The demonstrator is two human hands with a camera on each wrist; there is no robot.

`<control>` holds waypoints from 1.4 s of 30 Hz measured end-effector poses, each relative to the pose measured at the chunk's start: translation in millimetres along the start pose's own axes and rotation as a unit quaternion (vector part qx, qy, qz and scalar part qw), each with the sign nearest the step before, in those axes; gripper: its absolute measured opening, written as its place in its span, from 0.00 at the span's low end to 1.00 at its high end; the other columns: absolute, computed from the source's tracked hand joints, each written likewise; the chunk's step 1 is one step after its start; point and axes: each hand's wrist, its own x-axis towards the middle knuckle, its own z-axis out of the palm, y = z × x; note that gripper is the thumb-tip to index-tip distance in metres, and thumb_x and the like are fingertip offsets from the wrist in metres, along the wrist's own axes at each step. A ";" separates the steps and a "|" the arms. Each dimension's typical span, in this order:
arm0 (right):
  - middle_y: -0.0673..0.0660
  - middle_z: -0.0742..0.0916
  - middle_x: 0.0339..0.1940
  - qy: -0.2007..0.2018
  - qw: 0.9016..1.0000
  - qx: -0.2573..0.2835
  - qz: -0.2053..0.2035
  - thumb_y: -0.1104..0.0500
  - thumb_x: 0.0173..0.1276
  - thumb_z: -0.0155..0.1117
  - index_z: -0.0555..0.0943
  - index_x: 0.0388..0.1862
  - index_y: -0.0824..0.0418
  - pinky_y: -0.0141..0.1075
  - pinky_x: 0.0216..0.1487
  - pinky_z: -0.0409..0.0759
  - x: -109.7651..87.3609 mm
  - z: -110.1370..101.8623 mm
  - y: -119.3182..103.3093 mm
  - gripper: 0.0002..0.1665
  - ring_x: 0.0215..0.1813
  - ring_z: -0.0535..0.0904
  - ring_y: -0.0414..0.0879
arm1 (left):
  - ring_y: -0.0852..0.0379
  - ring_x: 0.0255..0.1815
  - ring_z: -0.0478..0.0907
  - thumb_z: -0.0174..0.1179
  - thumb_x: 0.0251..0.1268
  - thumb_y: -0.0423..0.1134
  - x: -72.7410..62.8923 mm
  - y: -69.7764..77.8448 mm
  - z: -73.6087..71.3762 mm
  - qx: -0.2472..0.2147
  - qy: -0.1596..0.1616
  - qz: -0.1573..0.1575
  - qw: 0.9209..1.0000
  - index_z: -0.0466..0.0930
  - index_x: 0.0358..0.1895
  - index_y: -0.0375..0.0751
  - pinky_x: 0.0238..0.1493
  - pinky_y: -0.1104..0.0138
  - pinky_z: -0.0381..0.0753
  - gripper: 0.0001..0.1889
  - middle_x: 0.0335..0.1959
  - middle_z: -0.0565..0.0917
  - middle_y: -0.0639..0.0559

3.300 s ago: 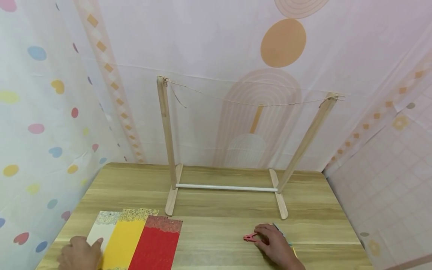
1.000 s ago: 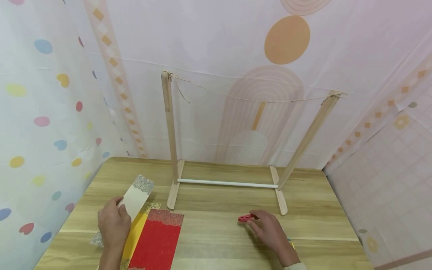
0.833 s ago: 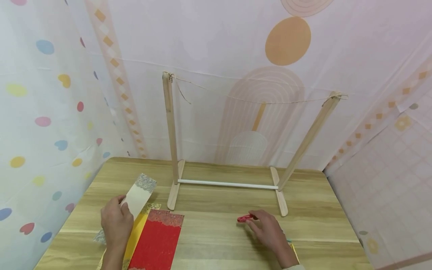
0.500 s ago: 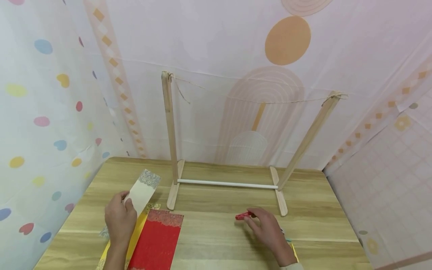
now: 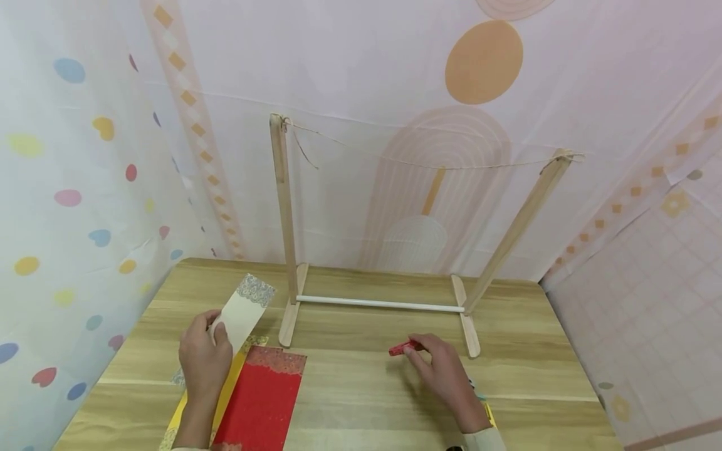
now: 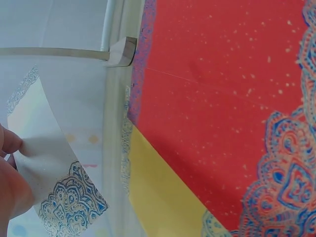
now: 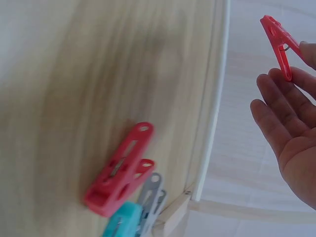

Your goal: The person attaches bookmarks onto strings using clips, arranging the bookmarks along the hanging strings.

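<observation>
My left hand (image 5: 205,360) grips a white paper strip (image 5: 239,318) with grey-blue patterned ends, tilted above the yellow sheet (image 5: 230,382). In the left wrist view the thumb and fingers (image 6: 12,143) pinch one long edge of the white strip (image 6: 42,143). Beside it a red sheet (image 5: 262,391) with a patterned border overlaps the yellow one on the table. Over the table on the right, my right hand (image 5: 448,379) pinches a red clothespin (image 5: 403,348) between thumb and index finger. The right wrist view shows the clothespin (image 7: 277,42) with its handles between those fingertips, the other fingers extended.
A wooden stand (image 5: 289,244) has two posts joined by a white rod (image 5: 380,304). A thin string (image 5: 412,165) sags between the post tops. Near my right forearm lie a second red clothespin (image 7: 116,173), a teal one (image 7: 122,219) and a grey one (image 7: 149,197). Patterned curtains surround the table.
My left hand has lifted the white strip off the table and moved it forward and right. The right hand has raised the red clothespin and shifted slightly forward and left.
</observation>
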 end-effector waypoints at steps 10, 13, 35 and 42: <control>0.53 0.88 0.46 0.014 1.000 0.010 -0.007 0.54 0.71 0.68 0.86 0.53 0.65 0.48 0.51 0.82 8.6 -3.2 -13.4 0.18 0.48 0.85 0.46 | 0.30 0.44 0.75 0.54 0.67 0.22 8.2 11.1 0.7 -0.016 0.012 0.019 1.000 0.79 0.49 0.21 0.46 0.41 0.67 0.11 0.44 0.82 0.26; 0.53 0.88 0.46 0.015 1.000 0.012 -0.013 0.53 0.72 0.68 0.85 0.54 0.65 0.46 0.49 0.83 10.8 -2.9 -16.7 0.19 0.47 0.85 0.45 | 0.30 0.45 0.74 0.54 0.68 0.23 10.7 15.6 -0.8 -0.018 0.010 0.015 1.000 0.79 0.49 0.21 0.46 0.41 0.67 0.11 0.45 0.82 0.26; 0.58 0.89 0.46 0.072 0.994 0.025 -0.082 0.59 0.71 0.69 0.85 0.53 0.67 0.43 0.48 0.85 34.9 -13.2 -41.8 0.16 0.48 0.86 0.49 | 0.32 0.45 0.75 0.56 0.67 0.23 24.8 48.5 2.6 -0.039 0.024 0.047 0.998 0.80 0.50 0.23 0.43 0.47 0.69 0.11 0.46 0.84 0.28; 0.58 0.89 0.46 0.077 0.993 0.025 -0.087 0.59 0.70 0.69 0.85 0.53 0.68 0.45 0.47 0.84 43.7 -17.5 -48.9 0.17 0.46 0.86 0.49 | 0.32 0.44 0.75 0.56 0.67 0.22 26.5 55.0 0.8 -0.046 0.036 0.057 0.997 0.80 0.49 0.22 0.42 0.49 0.68 0.11 0.45 0.84 0.28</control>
